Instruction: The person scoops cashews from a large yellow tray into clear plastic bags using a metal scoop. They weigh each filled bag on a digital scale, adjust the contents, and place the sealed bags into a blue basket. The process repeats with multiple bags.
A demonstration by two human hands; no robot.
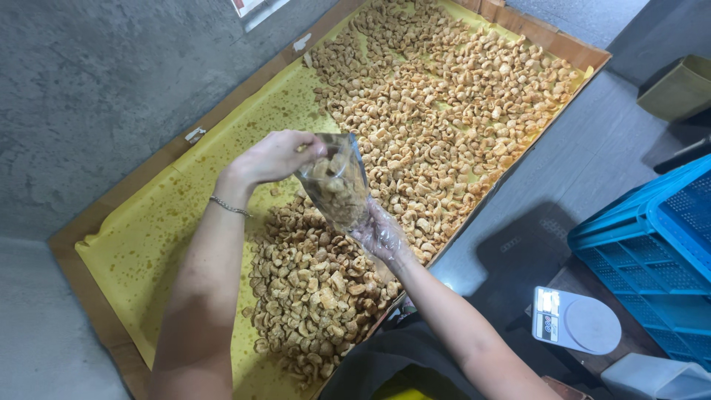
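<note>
**Snack tray and pouch, head view, listed left to right**

Wall and floor: grey concrete along the left edge, nothing resting on it.

Tray [96, 222]: long shallow wooden frame lined with yellow paper [148, 237] spotted with oil, running diagonally from lower left to upper right. The lining seems there to soak up grease. Its left end is bare; the fried snack pieces [444, 96] are heaped toward the right and far end, with a second heap near the person's body.

Left hand [272, 157]: bare, a thin bracelet [229, 207] at the wrist. Fingers are curled shut on the top edge of the clear pouch [337, 181], pinching its mouth and holding it upright above the near heap, so contents stay in.

Clear pouch: transparent plastic, partly filled with the same snack pieces, hanging just above the tray between both hands.

Right hand [379, 231]: inside a thin clear glove, cupped under and against the pouch's lower right side; fingers loosely bent, supporting it from below rather than gripping hard.

Floor at right: small white kitchen scale [576, 321], platform bare, near the tray edge; blue plastic crate [652, 244], contents not visible; olive box [681, 89] at the far corner.
</note>
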